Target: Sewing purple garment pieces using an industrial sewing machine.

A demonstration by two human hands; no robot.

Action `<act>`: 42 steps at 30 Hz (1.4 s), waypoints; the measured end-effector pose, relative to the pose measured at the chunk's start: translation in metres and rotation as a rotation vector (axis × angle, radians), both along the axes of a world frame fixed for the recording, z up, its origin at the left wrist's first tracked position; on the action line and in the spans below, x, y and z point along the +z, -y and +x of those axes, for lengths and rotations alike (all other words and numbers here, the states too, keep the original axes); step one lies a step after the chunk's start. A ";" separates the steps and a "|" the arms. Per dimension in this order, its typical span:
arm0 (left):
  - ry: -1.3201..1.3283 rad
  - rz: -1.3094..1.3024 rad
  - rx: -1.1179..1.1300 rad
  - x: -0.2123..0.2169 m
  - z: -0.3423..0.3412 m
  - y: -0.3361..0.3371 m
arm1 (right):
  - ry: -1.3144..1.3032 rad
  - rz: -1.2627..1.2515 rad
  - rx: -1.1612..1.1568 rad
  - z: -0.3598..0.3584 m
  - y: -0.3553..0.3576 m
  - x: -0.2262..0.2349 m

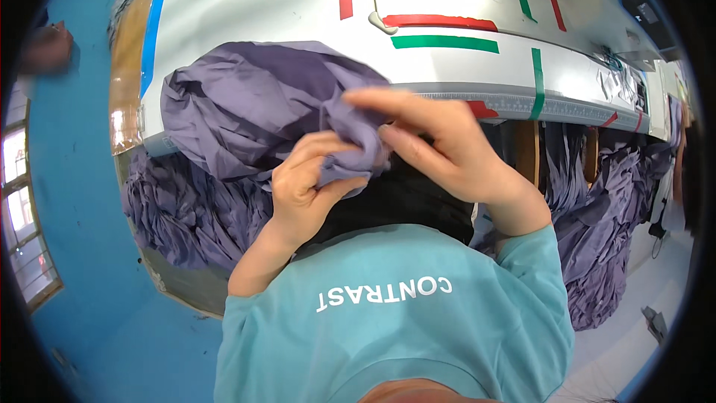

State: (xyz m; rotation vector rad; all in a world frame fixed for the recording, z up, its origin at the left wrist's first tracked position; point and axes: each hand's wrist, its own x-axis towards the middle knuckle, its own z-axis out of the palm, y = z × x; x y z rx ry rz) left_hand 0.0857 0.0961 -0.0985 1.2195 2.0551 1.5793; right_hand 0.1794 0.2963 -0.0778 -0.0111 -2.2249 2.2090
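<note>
Seen from above, a person in a teal short-sleeved shirt (395, 328) works a crumpled piece of purple-grey woven cloth (253, 104) that lies bunched on the near edge of a pale grey sewing surface (261, 0). The left hand (309, 186) has its fingers closed around a fold of the cloth from below. The right hand (440, 145) pinches the same fold from above. Red and green tape strips (444, 43) mark the surface. More purple cloth (186, 216) hangs heaped below, at the left.
</note>
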 end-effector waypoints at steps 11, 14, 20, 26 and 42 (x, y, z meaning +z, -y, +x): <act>0.009 0.017 -0.043 0.003 -0.003 0.020 | -0.643 0.629 0.166 -0.045 -0.013 -0.005; -0.046 0.078 -0.072 0.006 -0.003 0.027 | -0.295 0.241 0.059 -0.047 -0.013 -0.008; -0.124 0.039 -0.144 0.005 -0.005 0.026 | -0.111 0.097 0.127 -0.046 -0.011 -0.019; -0.243 0.102 -0.169 0.001 -0.006 0.028 | -0.003 -0.005 0.339 -0.048 -0.013 -0.020; -0.222 -0.005 -0.182 0.024 0.002 0.018 | 0.041 -0.049 -0.100 -0.027 0.003 -0.028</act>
